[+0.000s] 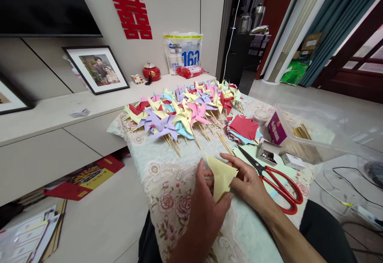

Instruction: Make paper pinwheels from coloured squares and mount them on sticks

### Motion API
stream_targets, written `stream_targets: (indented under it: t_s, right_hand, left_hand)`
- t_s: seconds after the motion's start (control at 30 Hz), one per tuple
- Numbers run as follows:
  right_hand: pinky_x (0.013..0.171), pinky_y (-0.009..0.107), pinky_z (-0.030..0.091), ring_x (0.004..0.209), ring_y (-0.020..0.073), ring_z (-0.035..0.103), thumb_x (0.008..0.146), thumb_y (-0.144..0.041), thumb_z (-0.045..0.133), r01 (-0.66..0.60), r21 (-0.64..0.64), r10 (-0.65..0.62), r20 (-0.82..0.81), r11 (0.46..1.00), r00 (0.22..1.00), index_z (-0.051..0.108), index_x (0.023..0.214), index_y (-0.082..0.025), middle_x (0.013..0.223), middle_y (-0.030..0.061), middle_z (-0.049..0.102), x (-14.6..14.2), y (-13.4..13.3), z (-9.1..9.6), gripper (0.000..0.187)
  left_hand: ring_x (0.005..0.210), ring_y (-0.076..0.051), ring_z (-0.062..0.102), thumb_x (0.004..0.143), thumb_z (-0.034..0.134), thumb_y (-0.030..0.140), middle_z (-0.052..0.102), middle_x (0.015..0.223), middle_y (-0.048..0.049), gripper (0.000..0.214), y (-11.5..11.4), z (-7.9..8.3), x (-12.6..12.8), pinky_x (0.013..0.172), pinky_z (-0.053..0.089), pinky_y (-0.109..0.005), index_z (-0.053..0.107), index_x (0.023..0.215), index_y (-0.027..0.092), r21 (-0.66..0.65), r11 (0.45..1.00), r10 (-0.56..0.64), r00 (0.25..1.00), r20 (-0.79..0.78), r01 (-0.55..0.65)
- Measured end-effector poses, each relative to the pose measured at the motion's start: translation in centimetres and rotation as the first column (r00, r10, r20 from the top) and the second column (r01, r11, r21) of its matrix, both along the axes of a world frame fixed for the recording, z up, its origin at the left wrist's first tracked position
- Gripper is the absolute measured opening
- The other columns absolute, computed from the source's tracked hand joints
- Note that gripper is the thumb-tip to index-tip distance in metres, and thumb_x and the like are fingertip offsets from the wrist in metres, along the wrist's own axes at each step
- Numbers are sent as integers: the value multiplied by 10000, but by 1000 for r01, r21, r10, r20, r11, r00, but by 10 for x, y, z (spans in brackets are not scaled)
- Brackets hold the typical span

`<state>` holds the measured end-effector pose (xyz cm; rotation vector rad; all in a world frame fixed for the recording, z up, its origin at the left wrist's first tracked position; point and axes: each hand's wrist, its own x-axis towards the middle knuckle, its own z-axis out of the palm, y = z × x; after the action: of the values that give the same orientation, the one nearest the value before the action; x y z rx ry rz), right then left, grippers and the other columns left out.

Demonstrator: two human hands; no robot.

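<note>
I have the folded sheet of pale yellow paper (pixel 220 176) held up just above the near part of the bench (pixel 170 175) with its floral cloth, between both hands. My left hand (pixel 209 193) is closed around its left and lower side, thumb pressed on the lower part; my right hand (pixel 243 175) grips the right corner, though the exact pinch is partly hidden from me. The paper looks thin, so I judge that uneven pulling between the two grips could tear it or set a crease askew, and a slack thumb could let the folds spring open. My right forearm is just beside the large scissors with red handles and dark blades (pixel 262 169); a careless sweep of that wrist could shove them into the small open box of shiny metal pieces (pixel 267 157) just beyond, scattering its contents over the cloth.
</note>
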<state>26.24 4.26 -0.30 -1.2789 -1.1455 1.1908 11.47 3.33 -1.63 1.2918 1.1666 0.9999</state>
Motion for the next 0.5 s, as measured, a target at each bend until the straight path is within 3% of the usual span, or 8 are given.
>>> stream_targets:
  t_s: [0.17,0.33,0.5]
  right_hand:
    - [645,280,454,755,179,592,724,-271,734,-16,-9,16,-23,1000,1000,645,1255,-232,876,8,637,0,-1,3,540]
    - [794,338,524,902,231,674,757,-281,745,-130,-30,124,-149,991,981,653,1263,-253,1008,36,730,-2,-1,9,515]
    - [917,383,519,1049,265,678,759,-280,777,-195,-34,184,-205,980,961,650,1285,-252,1200,58,720,-1,0,12,543]
  left_hand:
    - [865,-217,682,771,671,186,679,1028,-85,751,10,4,2,738,543,-335,315,1432,163,8,996,91,990,110,-92]
    - [773,-219,696,751,750,290,749,898,-66,413,19,7,-2,698,534,-310,624,1115,140,-196,967,212,936,280,-160]
    - [688,-214,689,733,775,296,767,826,-55,342,20,2,-3,660,526,-317,682,1017,130,-289,951,238,862,447,-113]
